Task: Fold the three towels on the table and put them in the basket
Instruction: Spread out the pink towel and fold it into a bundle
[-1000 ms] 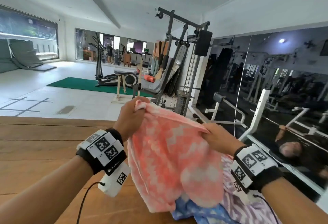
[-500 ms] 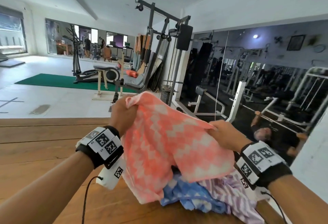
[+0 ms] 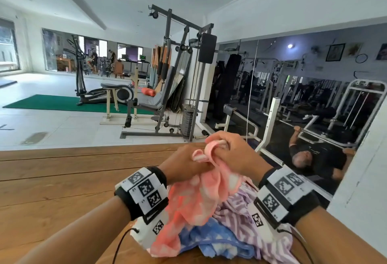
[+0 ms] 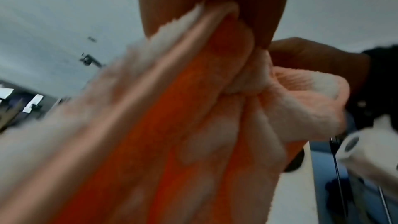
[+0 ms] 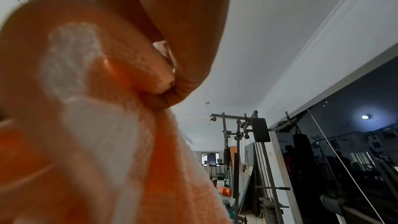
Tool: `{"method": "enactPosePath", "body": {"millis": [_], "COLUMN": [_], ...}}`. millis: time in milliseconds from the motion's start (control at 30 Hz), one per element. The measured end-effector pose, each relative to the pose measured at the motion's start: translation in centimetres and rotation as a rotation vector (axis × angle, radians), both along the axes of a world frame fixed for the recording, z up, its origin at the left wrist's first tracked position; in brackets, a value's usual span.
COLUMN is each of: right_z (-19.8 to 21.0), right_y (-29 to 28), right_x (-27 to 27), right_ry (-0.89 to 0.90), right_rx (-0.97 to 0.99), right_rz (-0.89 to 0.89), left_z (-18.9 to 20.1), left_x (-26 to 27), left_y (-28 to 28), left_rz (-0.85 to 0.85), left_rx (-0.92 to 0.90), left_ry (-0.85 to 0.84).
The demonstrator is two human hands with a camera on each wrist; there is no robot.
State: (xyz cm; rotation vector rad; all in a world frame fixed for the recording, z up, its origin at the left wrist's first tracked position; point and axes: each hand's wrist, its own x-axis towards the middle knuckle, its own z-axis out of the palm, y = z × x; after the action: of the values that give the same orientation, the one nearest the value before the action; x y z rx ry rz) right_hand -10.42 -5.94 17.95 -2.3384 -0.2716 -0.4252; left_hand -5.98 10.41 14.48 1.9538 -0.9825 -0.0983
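Observation:
Both hands meet above the table's right end and hold the orange-and-white checked towel (image 3: pixel 194 198) up by its top edge. My left hand (image 3: pixel 184 165) grips one bunched corner; my right hand (image 3: pixel 232 152) grips the other, knuckles touching the left. The towel (image 4: pixel 193 125) hangs doubled below them, filling the left wrist view, and the same towel (image 5: pixel 90 125) fills much of the right wrist view. Under it lie a crumpled blue towel (image 3: pixel 211 240) and a purple striped towel (image 3: pixel 249 219) on the wooden table (image 3: pixel 62 180). No basket is in view.
The table's far edge runs just beyond my hands, with a tiled gym floor past it. A multi-gym machine (image 3: pixel 178 75) stands ahead, and a mirrored wall (image 3: pixel 303 96) is on the right. A white wall edge (image 3: pixel 360 180) is close by my right forearm.
My hands, held apart with the towel spread between them, have come together, so the towel's two top corners meet and the cloth hangs doubled. The head view has swung right.

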Motion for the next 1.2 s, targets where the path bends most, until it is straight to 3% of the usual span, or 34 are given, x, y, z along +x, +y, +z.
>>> {"method": "enactPosePath", "body": {"millis": [167,267,400,467,533,600,667,733,767,933,1100,1200], "right_z": [-1.5,-2.6,-1.9,-1.3,-1.1,-1.5,-2.8,-4.1,-4.6,-5.5,-5.8,-5.9], "right_y": [-3.1,-3.7,-4.1,-5.0,-6.0,-7.2,-8.1,-8.4,-8.5,-8.5,-7.7,-7.5], "right_x": [1.6,2.5,4.2,4.6,4.7,4.7,5.2,5.9,6.3,7.1,6.7,5.9], "right_ry": [0.038,0.047,-0.107,-0.175,-0.098,-0.008,-0.022,-0.024,-0.034,-0.112,-0.244,-0.237], "right_rx": [0.035,0.262,0.524,0.365,0.104,-0.296,-0.743,-0.979,-0.967,-0.438,-0.221,-0.326], "right_rz": [0.085,0.161,-0.007,-0.032,0.046,0.075,0.092,0.125,0.128,0.263,0.364,0.314], "left_z": [0.4,0.8,1.1,1.2,1.0,0.4,-0.3,-0.7,-0.8,-2.3,-3.2,-3.7], "left_x": [1.1,1.8,1.8,1.9,2.4,3.0,3.4,3.5,3.6,3.1,2.5,1.8], "left_y": [-0.4,-1.1,-1.6,-1.1,0.1,1.3,2.1,2.5,2.5,2.5,2.0,1.6], "left_rz": [0.102,0.146,0.195,0.234,0.289,0.367,0.474,0.595,0.624,0.649,0.633,0.633], "left_rx": [-0.189,-0.168,-0.139,-0.106,0.008,0.145,0.153,0.136,0.141,0.198,0.176,0.194], "left_ry": [0.118,0.143,0.171,0.172,0.137,0.092,0.018,-0.084,-0.115,-0.128,-0.148,-0.096]}}
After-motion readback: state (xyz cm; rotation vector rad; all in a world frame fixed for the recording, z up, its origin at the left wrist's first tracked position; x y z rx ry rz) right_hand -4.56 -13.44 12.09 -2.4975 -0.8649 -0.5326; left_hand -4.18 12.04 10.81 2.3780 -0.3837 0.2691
